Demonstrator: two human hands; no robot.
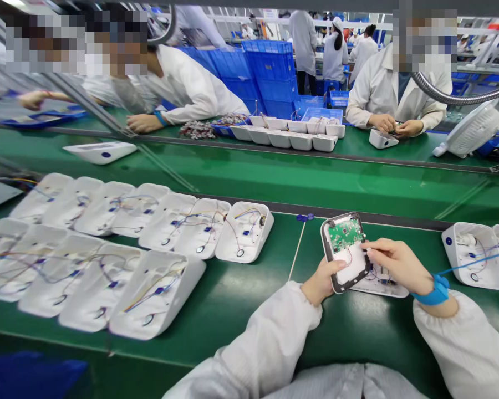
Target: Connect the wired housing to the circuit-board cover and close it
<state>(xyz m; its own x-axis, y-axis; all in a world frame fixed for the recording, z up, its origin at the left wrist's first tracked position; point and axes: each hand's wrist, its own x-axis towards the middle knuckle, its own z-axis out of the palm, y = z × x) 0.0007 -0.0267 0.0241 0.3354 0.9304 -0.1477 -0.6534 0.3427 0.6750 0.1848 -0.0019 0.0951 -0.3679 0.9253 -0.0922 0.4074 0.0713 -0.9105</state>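
My left hand (322, 280) grips the lower left edge of a white cover panel (344, 270) with a dark rim, tilted up above the bench. A green circuit board (346, 235) sits in the panel's upper half, and a thin wire curves below it. My right hand (395, 260) has its thumb and forefinger pinched together at the board's lower right corner. What those fingers hold is too small to make out. Behind and below the panel, partly hidden, lies a white housing (393, 288) with wires inside. A blue wrist strap (434, 292) circles my right wrist.
Open white housings (243, 235) with wires stand in two rows at left; more housings (474, 257) are at right. A blue corded piece (304, 218) lies beyond my hands. Across the divider, co-workers (399, 100) sit near housings (301, 141), a fan (474, 130) and blue crates (274, 77).
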